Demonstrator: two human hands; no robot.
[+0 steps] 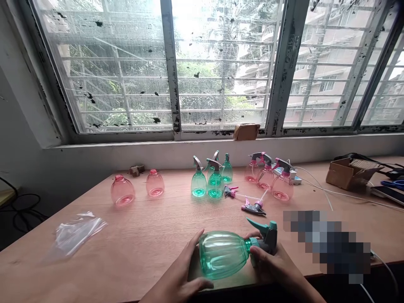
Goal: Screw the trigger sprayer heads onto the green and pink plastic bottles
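A green transparent spray bottle [224, 255] lies on its side in the air above the table's front edge, its base to the left. My left hand [186, 269] cups the base, fingers behind it and thumb below. My right hand [271, 261] grips the neck, where a dark grey spray head with a green trigger [268, 235] is fitted. Beyond my hands two loose pink-and-grey spray heads [255, 207] lie on the table. Behind them stand several green spray bottles [216, 185] and three pink ones with heads [282, 187].
Two headless pink bottles [123, 191] stand at the left, behind a clear plastic bag [77, 233]. A cardboard box [347, 174], white cables and blue scissors [393, 184] occupy the right. A pixelated patch hides something at the front right. Windows line the back.
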